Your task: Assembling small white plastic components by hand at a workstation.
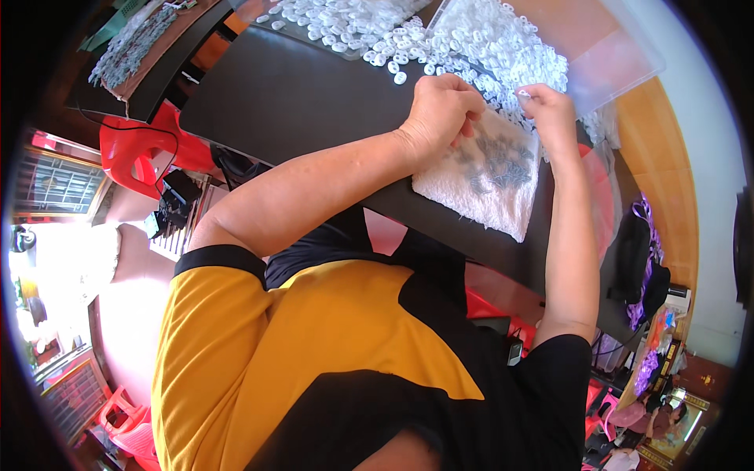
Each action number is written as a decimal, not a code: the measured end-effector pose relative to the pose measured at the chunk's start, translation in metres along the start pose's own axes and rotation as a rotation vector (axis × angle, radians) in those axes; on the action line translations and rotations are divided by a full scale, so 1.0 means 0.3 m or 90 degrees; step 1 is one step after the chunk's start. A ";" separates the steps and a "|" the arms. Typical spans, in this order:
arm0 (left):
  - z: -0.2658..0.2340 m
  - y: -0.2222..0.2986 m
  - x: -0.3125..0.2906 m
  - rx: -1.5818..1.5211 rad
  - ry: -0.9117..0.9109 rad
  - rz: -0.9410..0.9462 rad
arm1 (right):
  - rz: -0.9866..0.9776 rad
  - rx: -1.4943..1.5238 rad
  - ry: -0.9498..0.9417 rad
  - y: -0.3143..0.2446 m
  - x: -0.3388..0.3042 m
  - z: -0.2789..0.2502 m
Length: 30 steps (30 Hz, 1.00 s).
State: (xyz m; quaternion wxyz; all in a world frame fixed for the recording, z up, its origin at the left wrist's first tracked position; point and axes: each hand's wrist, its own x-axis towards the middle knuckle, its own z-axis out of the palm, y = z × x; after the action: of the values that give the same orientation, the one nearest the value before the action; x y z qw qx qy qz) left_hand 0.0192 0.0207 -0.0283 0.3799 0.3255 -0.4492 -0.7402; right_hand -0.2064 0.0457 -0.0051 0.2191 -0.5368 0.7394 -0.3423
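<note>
My left hand (446, 112) is over the upper left of a white towel (463, 196), its fingers curled in. Whatever they hold, if anything, is hidden. To its right, my right hand (554, 114) pinches a small white plastic piece (524, 94) between thumb and fingertip. Many small dark grey metal-looking parts (503, 165) lie scattered on the towel between and below my hands. Just beyond both hands is a big heap of small white oval plastic pieces (503, 47), some of them with openings through the middle.
The dark tabletop (306, 94) carries the towel and heap. More white ovals (338, 16) lie at the far left, and a clear plastic bin (620, 63) stands far right. A side table holds a bundle of grey strips (137, 51). A red plastic chair (141, 149) is left.
</note>
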 end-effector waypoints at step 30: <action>0.001 -0.012 0.012 0.017 -0.016 0.014 | -0.104 -0.413 -0.052 -0.061 -0.035 0.042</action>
State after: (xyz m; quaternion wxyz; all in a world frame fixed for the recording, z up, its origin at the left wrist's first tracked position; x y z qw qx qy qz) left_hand 0.0162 0.0189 -0.0318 0.3778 0.3166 -0.4672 -0.7340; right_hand -0.1824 0.0486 -0.0005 0.0385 -0.6493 0.7550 -0.0837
